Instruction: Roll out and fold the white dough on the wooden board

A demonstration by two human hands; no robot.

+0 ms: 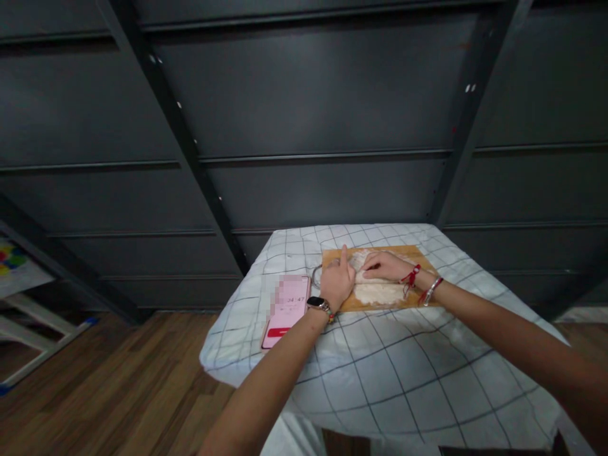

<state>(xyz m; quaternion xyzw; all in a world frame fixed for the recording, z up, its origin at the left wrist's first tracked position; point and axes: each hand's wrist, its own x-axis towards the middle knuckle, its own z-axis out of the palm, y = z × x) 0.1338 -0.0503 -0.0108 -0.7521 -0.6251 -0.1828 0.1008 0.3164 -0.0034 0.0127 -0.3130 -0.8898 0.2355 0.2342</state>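
Observation:
A pale lump of dough (377,291) lies on a wooden board (413,253) near the far end of a table. My left hand (337,278) rests at the dough's left edge, fingers curled and the index finger pointing away from me. A dark watch sits on that wrist. My right hand (386,266) lies flat on top of the dough with its fingers pressed down and pointing left. Red thread and a metal bangle circle the right wrist.
The table is draped in a white cloth with a dark grid (380,373). A phone (286,310) showing a pink timer screen lies left of the board. A round metal object (317,276) peeks out behind my left hand. A dark panelled wall stands behind; wood floor lies to the left.

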